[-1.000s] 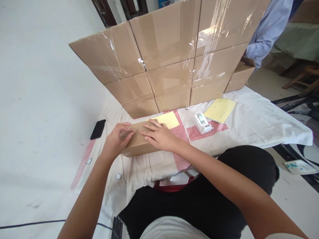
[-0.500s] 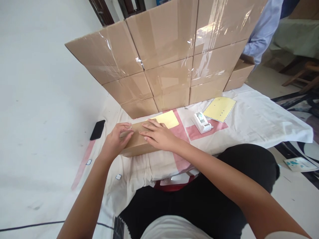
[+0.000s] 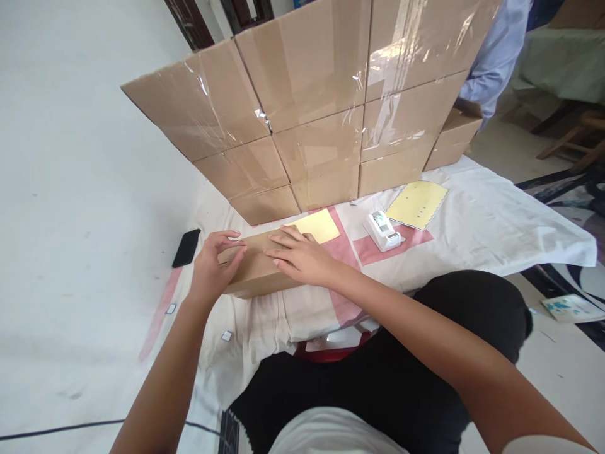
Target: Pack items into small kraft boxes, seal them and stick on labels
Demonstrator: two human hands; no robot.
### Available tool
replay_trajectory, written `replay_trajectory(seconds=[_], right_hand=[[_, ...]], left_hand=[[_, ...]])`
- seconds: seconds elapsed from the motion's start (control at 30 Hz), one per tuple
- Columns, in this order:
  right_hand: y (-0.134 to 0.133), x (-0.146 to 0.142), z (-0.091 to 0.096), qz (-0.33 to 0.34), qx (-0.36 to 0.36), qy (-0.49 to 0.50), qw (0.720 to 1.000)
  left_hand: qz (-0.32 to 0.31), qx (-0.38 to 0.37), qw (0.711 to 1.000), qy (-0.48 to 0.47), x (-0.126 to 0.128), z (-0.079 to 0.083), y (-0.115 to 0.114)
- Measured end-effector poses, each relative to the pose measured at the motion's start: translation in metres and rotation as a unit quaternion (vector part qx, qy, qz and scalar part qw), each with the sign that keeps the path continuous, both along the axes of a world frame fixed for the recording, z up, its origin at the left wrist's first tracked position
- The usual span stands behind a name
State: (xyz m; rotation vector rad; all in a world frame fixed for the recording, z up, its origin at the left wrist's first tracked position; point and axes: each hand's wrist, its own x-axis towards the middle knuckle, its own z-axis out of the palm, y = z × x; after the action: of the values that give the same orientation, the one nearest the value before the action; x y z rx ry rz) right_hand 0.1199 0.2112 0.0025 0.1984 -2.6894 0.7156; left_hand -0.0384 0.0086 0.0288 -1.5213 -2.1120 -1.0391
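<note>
A small brown cardboard box (image 3: 255, 274) lies on the white cloth (image 3: 496, 233) in front of me. My left hand (image 3: 212, 268) curls round the box's left end, thumb on the near side and fingers over the top edge. My right hand (image 3: 297, 255) lies flat on the box's top, fingers stretched out and pointing left. A yellow backing sheet (image 3: 317, 226) lies just behind the box, partly under its far edge.
A wall of taped cartons (image 3: 307, 107) stands behind the box. A white label printer (image 3: 382, 230) and a second yellow sheet (image 3: 416, 203) lie to the right. A black phone (image 3: 186, 247) rests on the floor at left. Another person's blue sleeve (image 3: 496, 57) shows at the back right.
My left hand has slid a little left along the box and now curls round its end. My right hand stays flat on top.
</note>
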Motion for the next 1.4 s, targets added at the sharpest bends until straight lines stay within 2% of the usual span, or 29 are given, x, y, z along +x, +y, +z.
replay_trajectory(seconds=[0.1,0.27,0.43,0.77,0.93,1.13,1.4], right_hand=[[0.0,0.0,0.0,0.002,-0.002,-0.002,1.0],[0.0,0.0,0.0,0.0,0.001,0.002,1.0],[-0.001,0.0,0.001,-0.002,0.002,0.0,1.0],[-0.001,0.0,0.0,-0.001,0.006,0.004,1.0],[-0.001,0.0,0.001,-0.005,0.0,0.006,1.0],[-0.001,0.001,0.0,-0.004,-0.002,0.008,1.0],[-0.001,0.002,0.002,0.0,-0.003,-0.001,1.0]], left_hand=[[0.009,0.011,1.0,0.019,-0.004,0.0,0.007],[-0.001,-0.043,0.997,0.064,-0.004,0.002,0.012],[-0.026,-0.087,0.996,0.022,-0.002,0.001,0.003],[-0.089,-0.106,0.99,-0.025,-0.002,0.0,-0.001],[-0.1,-0.13,0.986,-0.044,0.002,-0.001,-0.008],[-0.076,-0.106,0.991,0.004,0.013,-0.005,-0.013],[-0.102,-0.04,0.994,-0.008,0.029,-0.017,-0.022]])
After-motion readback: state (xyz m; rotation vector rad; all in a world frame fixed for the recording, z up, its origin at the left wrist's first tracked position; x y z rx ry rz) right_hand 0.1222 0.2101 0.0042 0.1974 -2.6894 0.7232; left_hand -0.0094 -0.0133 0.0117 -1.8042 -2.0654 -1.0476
